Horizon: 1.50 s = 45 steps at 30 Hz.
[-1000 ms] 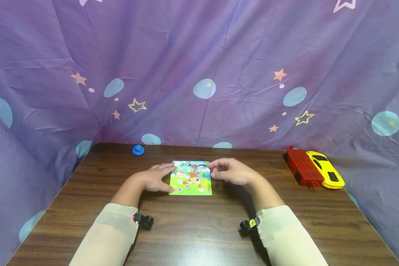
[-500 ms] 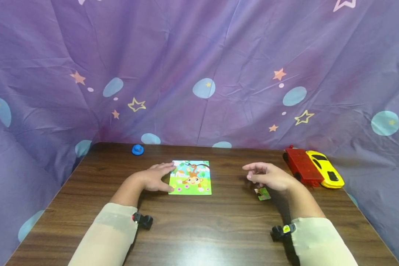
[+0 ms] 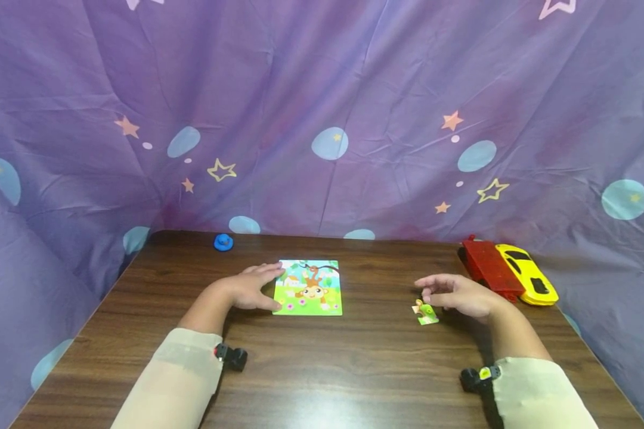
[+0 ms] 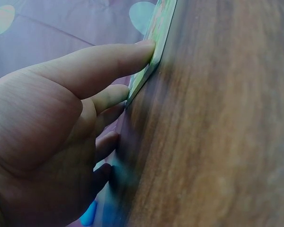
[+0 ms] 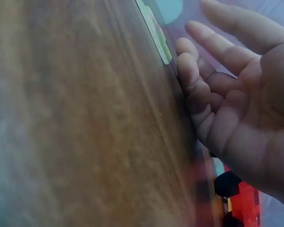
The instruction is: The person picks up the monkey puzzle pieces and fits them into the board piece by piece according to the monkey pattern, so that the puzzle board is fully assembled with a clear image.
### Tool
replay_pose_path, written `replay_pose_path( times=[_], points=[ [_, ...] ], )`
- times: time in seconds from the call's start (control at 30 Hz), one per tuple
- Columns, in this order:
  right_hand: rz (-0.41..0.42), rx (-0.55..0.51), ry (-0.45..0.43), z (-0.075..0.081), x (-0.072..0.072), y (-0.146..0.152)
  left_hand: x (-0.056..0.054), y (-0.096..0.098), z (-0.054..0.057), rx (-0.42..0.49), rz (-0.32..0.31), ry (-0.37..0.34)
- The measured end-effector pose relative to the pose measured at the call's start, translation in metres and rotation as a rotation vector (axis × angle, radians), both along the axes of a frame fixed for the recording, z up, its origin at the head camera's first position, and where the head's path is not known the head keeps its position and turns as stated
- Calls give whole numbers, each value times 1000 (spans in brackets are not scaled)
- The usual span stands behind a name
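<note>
A square picture puzzle (image 3: 308,287) with a monkey hanging from a branch lies flat on the table. My left hand (image 3: 251,288) rests at its left side, thumb and fingers spread. In the left wrist view the thumb (image 4: 116,59) touches the puzzle's near corner. My right hand (image 3: 458,293) hovers over the table to the right, beside small loose puzzle pieces (image 3: 427,314) in green and orange. Its fingers are loosely bent, and the right wrist view shows nothing held between them. The fingertips partly cover the far side of the pieces.
A yellow toy car (image 3: 527,274) and a red toy cart (image 3: 491,269) stand at the right of the wooden table (image 3: 322,363). A small blue toy (image 3: 223,242) sits at the back left. Purple starry cloth (image 3: 279,107) hangs behind the table.
My right hand has left the puzzle's upper right corner and moved right to the loose pieces, which have come into view. The left hand stays where it was.
</note>
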State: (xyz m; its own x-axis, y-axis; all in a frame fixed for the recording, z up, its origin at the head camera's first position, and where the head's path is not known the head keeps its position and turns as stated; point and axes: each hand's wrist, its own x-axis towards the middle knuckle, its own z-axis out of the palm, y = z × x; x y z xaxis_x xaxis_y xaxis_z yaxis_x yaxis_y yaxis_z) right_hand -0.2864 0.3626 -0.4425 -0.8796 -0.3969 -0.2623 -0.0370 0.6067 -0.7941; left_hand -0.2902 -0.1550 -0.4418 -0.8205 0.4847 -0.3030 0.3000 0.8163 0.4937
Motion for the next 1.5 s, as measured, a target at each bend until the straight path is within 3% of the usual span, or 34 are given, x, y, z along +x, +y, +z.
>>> replay_pose_path(
  times=[0.27,0.8,1.3,1.5],
  points=[
    [84,-76,-5,-7,0,5,-1,-1,0,3,0,4],
    [172,86,79,-5,1,-4,1,-1,1,15,-2,7],
    [134,125,66,-3,1,-12,1,1,0,2,11,-5],
    [142,113,144,0,0,-20,2,1,1,0,6,1]
  ],
)
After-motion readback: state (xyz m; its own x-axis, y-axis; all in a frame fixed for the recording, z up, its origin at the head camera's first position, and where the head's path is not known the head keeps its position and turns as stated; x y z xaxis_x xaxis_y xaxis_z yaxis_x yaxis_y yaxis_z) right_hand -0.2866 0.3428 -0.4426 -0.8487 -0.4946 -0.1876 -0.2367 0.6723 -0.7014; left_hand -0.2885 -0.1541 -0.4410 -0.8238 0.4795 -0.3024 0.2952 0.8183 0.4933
